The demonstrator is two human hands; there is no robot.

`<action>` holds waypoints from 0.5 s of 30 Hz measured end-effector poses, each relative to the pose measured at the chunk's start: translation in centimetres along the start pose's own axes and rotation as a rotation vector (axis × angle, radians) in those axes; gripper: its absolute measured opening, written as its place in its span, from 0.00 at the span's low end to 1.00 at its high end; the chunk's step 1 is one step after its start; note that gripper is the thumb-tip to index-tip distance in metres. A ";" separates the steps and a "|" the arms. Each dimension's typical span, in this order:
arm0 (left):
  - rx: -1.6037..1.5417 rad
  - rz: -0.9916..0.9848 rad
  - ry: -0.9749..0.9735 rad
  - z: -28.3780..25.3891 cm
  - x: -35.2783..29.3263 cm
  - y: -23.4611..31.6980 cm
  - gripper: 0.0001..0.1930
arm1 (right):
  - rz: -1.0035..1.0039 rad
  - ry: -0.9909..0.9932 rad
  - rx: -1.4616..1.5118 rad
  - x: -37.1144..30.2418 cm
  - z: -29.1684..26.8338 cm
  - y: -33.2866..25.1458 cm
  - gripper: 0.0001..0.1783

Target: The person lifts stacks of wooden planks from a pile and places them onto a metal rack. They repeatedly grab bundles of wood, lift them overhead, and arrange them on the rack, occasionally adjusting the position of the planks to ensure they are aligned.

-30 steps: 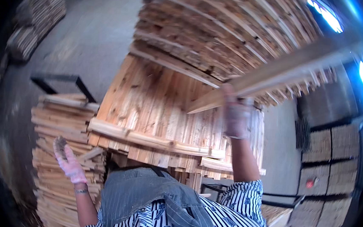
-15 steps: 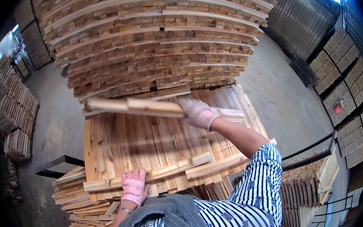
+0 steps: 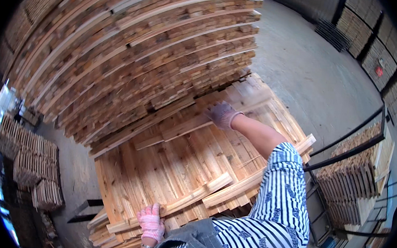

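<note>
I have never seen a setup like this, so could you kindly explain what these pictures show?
There is no machine, only a human left hand and right hand, both gloved. Every picture comes from a wide camera worn on the head, looking down, so straight edges bend. Planks lie side by side, with two strips across them on the near side; a tall stack stands beyond. The left hand rests on one strip. The right hand is on a blurred board; its grip is unclear.

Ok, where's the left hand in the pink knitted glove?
The pink-gloved left hand is low, left of centre in the head view, on the long pale wooden strip beside the grey cloth apron.
</note>
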State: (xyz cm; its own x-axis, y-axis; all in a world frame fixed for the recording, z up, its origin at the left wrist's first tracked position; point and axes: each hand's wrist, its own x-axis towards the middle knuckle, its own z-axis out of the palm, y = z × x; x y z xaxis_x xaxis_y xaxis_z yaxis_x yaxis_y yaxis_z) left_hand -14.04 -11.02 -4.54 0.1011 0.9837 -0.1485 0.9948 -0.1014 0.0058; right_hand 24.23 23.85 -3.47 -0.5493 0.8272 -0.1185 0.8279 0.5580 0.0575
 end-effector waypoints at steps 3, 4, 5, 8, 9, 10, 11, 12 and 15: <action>-0.078 -0.006 -0.055 -0.2 0.7 -0.3 0.38 | 0.088 -0.051 0.056 2.0 0.7 3.4 0.24; -0.141 -0.020 -0.081 -1.0 0.6 -0.4 0.39 | 0.086 -0.097 0.056 2.8 0.4 3.6 0.24; -0.208 -0.020 -0.155 -1.9 0.6 -1.2 0.39 | 0.084 -0.143 0.056 3.3 0.3 3.8 0.24; -0.854 -0.257 -0.396 -6.2 3.6 -1.8 0.32 | 0.128 -0.082 0.047 4.5 2.4 7.5 0.22; -0.999 -0.266 -0.319 -5.1 3.3 -3.4 0.30 | 0.117 -0.023 0.052 5.2 2.4 7.5 0.22; -1.140 -0.276 -0.235 -3.9 3.2 -5.9 0.29 | 0.107 -0.061 0.071 6.0 2.3 7.3 0.23; -0.978 -0.295 -0.232 -3.4 3.8 -7.7 0.29 | 0.101 -0.112 0.086 5.9 0.5 6.3 0.24; -0.956 -0.256 -0.205 -4.6 5.5 -7.5 0.28 | 0.120 -0.165 0.095 5.2 -0.4 6.5 0.25; -0.758 -0.180 -0.190 -6.1 10.4 -9.1 0.31 | 0.163 -0.041 0.064 7.2 3.4 9.5 0.20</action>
State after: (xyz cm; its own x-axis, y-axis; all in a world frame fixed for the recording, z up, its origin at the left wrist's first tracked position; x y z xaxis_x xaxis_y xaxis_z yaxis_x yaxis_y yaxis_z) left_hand -22.00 1.03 -0.11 0.0029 0.9262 -0.3770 0.7379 0.2524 0.6260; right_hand 28.51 34.83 -7.12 -0.4031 0.9022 -0.1533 0.9119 0.4102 0.0165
